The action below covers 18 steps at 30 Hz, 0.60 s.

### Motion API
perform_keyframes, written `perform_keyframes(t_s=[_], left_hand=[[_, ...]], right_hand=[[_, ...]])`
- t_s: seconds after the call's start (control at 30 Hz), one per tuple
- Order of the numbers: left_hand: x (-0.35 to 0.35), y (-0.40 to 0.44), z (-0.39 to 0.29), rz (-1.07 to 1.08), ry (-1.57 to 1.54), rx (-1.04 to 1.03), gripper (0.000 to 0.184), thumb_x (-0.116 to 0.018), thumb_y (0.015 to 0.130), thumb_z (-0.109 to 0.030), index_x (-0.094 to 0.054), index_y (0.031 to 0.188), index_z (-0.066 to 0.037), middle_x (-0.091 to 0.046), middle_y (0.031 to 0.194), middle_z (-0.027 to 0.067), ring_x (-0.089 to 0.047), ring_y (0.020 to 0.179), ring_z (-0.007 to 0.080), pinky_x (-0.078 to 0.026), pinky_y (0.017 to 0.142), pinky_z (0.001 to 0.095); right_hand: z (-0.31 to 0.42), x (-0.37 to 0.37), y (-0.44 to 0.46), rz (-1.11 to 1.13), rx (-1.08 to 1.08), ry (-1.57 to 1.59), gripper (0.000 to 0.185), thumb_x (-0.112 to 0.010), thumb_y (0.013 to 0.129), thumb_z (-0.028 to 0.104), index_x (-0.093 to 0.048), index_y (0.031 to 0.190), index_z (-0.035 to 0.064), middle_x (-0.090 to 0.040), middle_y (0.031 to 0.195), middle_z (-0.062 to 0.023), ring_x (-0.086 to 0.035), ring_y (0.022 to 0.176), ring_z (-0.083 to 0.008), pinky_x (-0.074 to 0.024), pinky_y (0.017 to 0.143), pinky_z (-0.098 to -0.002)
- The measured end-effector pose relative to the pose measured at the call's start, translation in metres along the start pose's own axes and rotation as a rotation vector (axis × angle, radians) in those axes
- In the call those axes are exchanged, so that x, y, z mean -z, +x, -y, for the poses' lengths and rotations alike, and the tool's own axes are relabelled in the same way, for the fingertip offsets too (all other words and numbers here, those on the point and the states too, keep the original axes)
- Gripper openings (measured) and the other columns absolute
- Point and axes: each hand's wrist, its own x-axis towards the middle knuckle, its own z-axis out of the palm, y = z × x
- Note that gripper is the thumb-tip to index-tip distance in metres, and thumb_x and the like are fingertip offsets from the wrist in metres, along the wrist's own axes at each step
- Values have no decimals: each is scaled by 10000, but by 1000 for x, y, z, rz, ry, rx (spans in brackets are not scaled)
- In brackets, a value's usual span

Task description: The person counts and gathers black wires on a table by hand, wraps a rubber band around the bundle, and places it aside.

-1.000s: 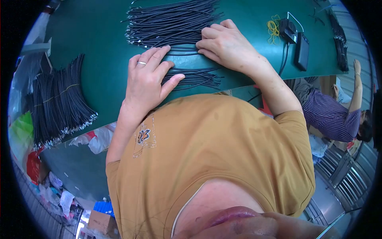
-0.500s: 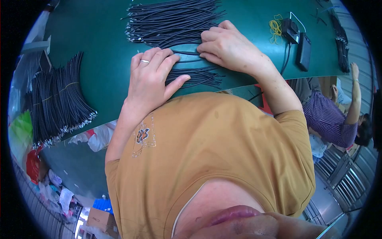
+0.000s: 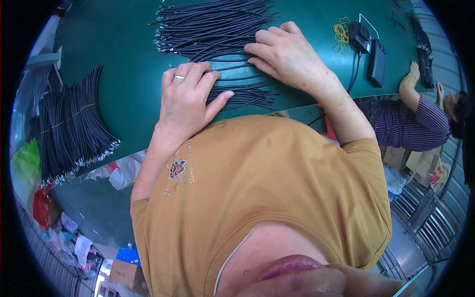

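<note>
My left hand (image 3: 185, 101), with a ring on one finger, rests on the table; its bent fingertips lie over the left ends of a few loose black cables (image 3: 232, 68). Its thumb sticks out to the right, apart from the fingers. Across from it, my right hand (image 3: 287, 57) pinches the right part of a black cable between thumb and fingers, beside the large pile of black cables (image 3: 213, 27). The exact grip is partly hidden by the fingers. A smaller bunch of black cables (image 3: 245, 95) lies nearer my body, next to the left thumb.
Banded cable bundles (image 3: 74, 123) lie at the left table edge. On the right are a black adapter (image 3: 359, 37), a black power bank (image 3: 377, 63), a yellow cord (image 3: 341, 34) and another cable bundle (image 3: 423, 54). A person in a striped shirt (image 3: 410, 123) is at the far right.
My right hand has shifted slightly up toward the large pile, and the cables between my hands lie farther apart. My left hand is nearly still. The other person's arm has moved onto the table edge.
</note>
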Motion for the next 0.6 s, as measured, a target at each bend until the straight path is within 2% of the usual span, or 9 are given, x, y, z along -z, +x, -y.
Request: perform_keyframes(t_s=[0.1,0.33,0.37,0.4,0.53,0.6], left_hand=[[2,0,1,26,-53,-10,386,-860,899,-370,-738,1141,-94,-724,1195,71,-661,1146,274,-440,1011,454],[-1,-1,-2,7,-31,8,516,-852,909,-378,-737,1306,-70,-723,1170,68,-657,1108,273,-436,1004,455],[-2,-1,-2,5,4,15,543,-850,911,-383,-732,1335,-65,-719,1157,67,-654,1090,272,-435,1002,455],[-3,-2,-1,3,5,15,543,-850,911,-383,-732,1335,-65,-719,1157,67,-654,1090,272,-435,1002,455],[-3,-2,1,8,43,6,512,-846,910,-398,-738,1284,-65,-698,1109,58,-641,1055,265,-430,1001,454],[-2,-2,0,4,48,7,495,-845,909,-401,-743,1258,-66,-689,1096,55,-638,1051,262,-428,1002,452]], right_hand=[[-2,-5,-1,-15,-8,-25,136,-793,938,293,-776,990,169,-651,935,-6,-680,989,-197,-459,918,-397],[6,-1,-4,79,26,-5,118,-786,949,289,-776,955,171,-649,929,4,-680,973,-201,-459,907,-399],[7,2,-5,112,33,46,117,-791,950,259,-783,1007,157,-629,928,-7,-670,965,-204,-458,915,-396],[8,4,-6,145,40,96,139,-797,951,230,-790,1059,143,-608,927,-17,-661,957,-207,-457,924,-394],[3,3,-6,117,83,194,138,-788,968,249,-788,1055,141,-618,932,-17,-658,950,-210,-454,910,-397],[-3,-2,-1,3,-37,123,136,-769,981,310,-806,1032,190,-661,946,1,-689,983,-192,-456,893,-405]])
